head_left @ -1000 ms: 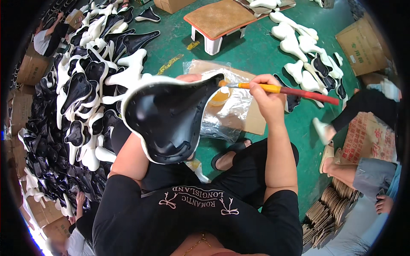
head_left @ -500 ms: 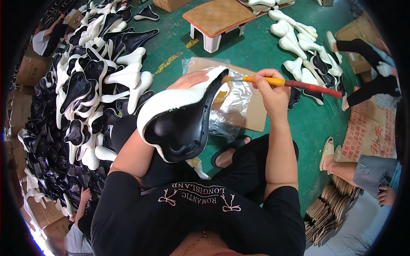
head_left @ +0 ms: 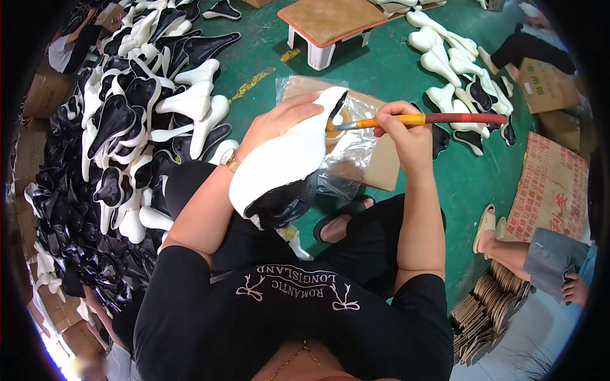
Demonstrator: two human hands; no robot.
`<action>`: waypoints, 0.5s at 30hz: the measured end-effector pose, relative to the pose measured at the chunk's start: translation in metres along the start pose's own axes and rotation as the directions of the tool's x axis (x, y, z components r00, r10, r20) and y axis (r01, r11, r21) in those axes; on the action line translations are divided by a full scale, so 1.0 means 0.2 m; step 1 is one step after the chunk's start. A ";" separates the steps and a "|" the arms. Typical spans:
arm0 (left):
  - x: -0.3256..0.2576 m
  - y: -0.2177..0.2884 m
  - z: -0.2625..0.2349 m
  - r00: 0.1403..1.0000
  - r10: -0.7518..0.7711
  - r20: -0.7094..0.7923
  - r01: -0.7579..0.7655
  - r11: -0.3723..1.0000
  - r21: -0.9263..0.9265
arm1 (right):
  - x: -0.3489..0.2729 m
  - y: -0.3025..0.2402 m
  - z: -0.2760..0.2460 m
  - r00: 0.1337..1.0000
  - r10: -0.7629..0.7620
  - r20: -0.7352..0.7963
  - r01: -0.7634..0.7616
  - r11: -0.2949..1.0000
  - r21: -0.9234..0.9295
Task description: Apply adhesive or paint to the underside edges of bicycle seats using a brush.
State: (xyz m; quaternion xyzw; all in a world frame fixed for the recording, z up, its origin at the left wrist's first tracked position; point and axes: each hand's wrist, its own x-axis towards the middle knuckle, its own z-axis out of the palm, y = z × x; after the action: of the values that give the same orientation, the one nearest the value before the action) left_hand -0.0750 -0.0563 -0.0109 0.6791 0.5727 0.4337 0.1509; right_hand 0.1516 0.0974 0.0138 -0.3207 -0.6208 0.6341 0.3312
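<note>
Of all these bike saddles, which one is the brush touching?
The saddle in the left hand, white side up over the lap. The brush in the right hand meets its narrow tip; the rest lie on the floor.

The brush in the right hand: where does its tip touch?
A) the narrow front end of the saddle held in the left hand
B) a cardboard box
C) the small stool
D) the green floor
A: the brush in the right hand meets the nose of the white saddle that the left hand holds.
</note>
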 end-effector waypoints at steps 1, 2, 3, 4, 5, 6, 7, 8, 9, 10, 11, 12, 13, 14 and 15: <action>0.00 0.00 0.00 1.000 -0.019 -0.005 0.019 0.999 0.032 | 0.00 0.00 -0.01 0.999 -0.001 0.036 0.001 1.000 0.004; 0.00 0.00 0.01 0.999 -0.045 -0.006 0.045 0.996 0.080 | 0.00 0.01 -0.02 0.996 -0.017 0.091 0.015 1.000 0.023; 0.00 -0.01 0.01 0.999 -0.032 -0.028 0.035 0.994 0.107 | 0.01 0.02 -0.02 0.999 -0.044 0.025 0.044 0.999 0.005; 0.00 -0.01 0.01 0.997 -0.050 -0.051 0.053 0.997 0.063 | 0.01 0.04 -0.03 0.998 -0.057 -0.024 0.056 0.997 -0.054; 0.01 -0.03 0.01 0.998 0.001 -0.070 0.004 0.997 0.075 | 0.02 0.06 -0.03 0.995 -0.080 -0.056 0.074 0.992 -0.101; 0.02 -0.04 0.01 0.996 0.037 -0.087 -0.027 0.994 0.108 | 0.03 0.08 -0.03 0.990 -0.115 -0.084 0.102 0.985 -0.138; 0.02 -0.06 0.02 0.993 0.063 -0.095 -0.058 0.997 0.058 | 0.04 0.11 -0.02 0.992 -0.104 -0.065 0.086 0.968 -0.234; 0.04 -0.08 0.01 0.993 0.080 -0.088 -0.082 0.996 -0.021 | 0.04 0.13 -0.01 0.993 -0.117 -0.011 0.106 0.935 -0.339; 0.03 -0.09 0.02 0.995 0.063 -0.080 -0.068 0.996 -0.061 | 0.05 0.16 0.01 0.992 -0.127 0.027 0.126 0.890 -0.439; 0.03 -0.10 0.02 0.996 0.048 -0.071 -0.055 0.993 -0.100 | 0.05 0.18 0.03 0.986 -0.152 0.065 0.163 0.834 -0.528; 0.03 -0.11 0.02 0.997 0.035 -0.075 -0.046 0.987 -0.156 | 0.05 0.20 0.06 0.991 -0.091 0.095 0.125 0.876 -0.466; 0.03 -0.12 0.03 0.997 0.022 -0.079 -0.038 0.977 -0.211 | 0.06 0.20 0.07 0.983 -0.146 0.112 0.181 0.862 -0.474; 0.03 -0.12 0.03 0.997 0.001 -0.075 -0.020 0.967 -0.254 | 0.06 0.20 0.07 0.982 -0.150 0.116 0.187 0.850 -0.492; 0.03 -0.13 0.03 0.995 0.017 -0.099 -0.041 0.970 -0.239 | 0.05 0.19 0.08 0.991 -0.087 0.104 0.129 0.841 -0.525; 0.02 -0.13 0.03 0.993 0.024 -0.116 -0.048 0.976 -0.214 | 0.06 0.16 0.06 0.990 -0.134 0.041 0.132 0.796 -0.591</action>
State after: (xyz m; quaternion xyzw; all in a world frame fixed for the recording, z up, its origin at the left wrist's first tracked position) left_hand -0.0871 -0.0425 -0.0304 0.6435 0.5173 0.5336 0.1834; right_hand 0.1345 0.1008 -0.0182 -0.3645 -0.8081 0.3836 0.2590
